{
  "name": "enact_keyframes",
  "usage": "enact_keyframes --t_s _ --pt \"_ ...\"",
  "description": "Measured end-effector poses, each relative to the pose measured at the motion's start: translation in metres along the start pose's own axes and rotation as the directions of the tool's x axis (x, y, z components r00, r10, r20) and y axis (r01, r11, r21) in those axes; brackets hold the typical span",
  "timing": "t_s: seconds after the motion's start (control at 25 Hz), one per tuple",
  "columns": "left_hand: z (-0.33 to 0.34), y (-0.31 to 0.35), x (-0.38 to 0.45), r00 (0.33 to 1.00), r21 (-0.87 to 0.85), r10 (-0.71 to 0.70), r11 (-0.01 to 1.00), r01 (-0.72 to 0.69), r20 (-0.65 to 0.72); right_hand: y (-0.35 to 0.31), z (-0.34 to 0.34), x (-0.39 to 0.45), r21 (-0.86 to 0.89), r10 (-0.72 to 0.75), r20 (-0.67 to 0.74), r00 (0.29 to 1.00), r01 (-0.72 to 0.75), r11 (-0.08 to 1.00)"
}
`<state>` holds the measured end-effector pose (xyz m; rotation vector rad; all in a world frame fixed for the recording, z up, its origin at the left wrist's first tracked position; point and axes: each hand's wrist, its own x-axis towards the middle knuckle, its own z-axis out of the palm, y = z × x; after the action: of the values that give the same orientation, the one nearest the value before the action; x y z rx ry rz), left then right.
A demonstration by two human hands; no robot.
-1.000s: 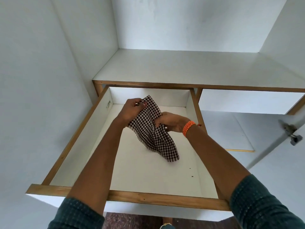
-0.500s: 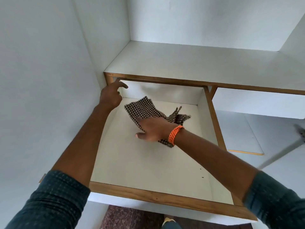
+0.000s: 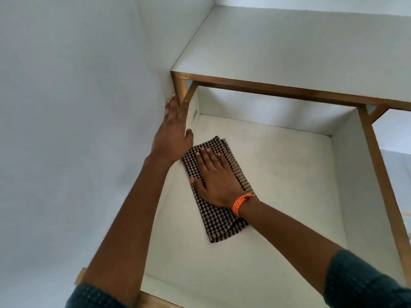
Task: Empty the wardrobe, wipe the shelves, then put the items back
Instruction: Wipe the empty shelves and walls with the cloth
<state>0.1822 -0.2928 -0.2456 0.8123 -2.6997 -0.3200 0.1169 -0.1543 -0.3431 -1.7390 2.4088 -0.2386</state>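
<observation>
Since half a second ago checked cloth point(image 3: 219, 192) flattened under open-fingered right hand point(image 3: 216, 181), left hand point(image 3: 172, 132) flat-fingered bracing drawer point(image 3: 289, 196) side; wiping underway, next needs sweeping strokes.

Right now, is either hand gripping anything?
No. The right hand presses flat on the checked cloth's middle; the left hand rests open against the drawer's left side.
</observation>
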Motion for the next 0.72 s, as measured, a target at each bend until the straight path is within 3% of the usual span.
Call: enact_keyframes --t_s 0.08,0.24,0.48,0.64,0.72 --pt "0.002 0.0 -0.003 0.999 0.061 -0.015 0.998 0.012 0.044 -0.011 0.0 0.05 0.01 0.123 -0.072 0.99 -0.123 0.992" --pt "0.009 -0.005 0.002 0.998 0.151 0.045 0.987 -0.05 0.037 0.01 -0.016 0.127 0.08 0.425 -0.098 0.9 -0.419 0.905" --pt "0.012 -0.002 -0.002 0.997 0.239 0.016 0.97 -0.033 0.076 -0.019 0.006 0.083 -0.002 0.295 -0.08 0.952 -0.297 0.955" --pt "0.012 -0.005 -0.002 0.997 0.257 0.042 0.965 -0.057 0.065 0.009 -0.012 0.126 0.034 0.388 -0.097 0.917 -0.386 0.922" --pt "0.012 -0.004 -0.004 0.997 0.287 0.039 0.956 -0.058 0.07 0.001 -0.003 0.119 -0.004 0.366 -0.103 0.925 -0.368 0.93"
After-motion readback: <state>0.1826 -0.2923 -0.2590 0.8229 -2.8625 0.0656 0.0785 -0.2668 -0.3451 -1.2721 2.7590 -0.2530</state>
